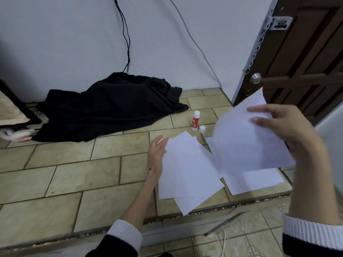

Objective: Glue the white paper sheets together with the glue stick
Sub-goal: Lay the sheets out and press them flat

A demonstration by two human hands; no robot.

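My right hand (289, 130) holds a white paper sheet (245, 141) up in the air, tilted, fingers pinched over its top edge. A stack of white sheets (185, 175) lies on the tiled floor below; my left hand (156, 156) rests flat against the stack's left edge, fingers apart. More white sheets (256, 180) lie to the right, partly hidden under the raised sheet. The red and white glue stick (195, 121) stands upright on the floor behind the papers, uncapped, with its white cap (202, 129) beside it.
A black cloth (111, 106) is heaped against the white wall at the back left, with cables hanging above. A brown wooden door (300, 58) stands at the right. A floor step with a metal strip (185, 230) runs across the foreground.
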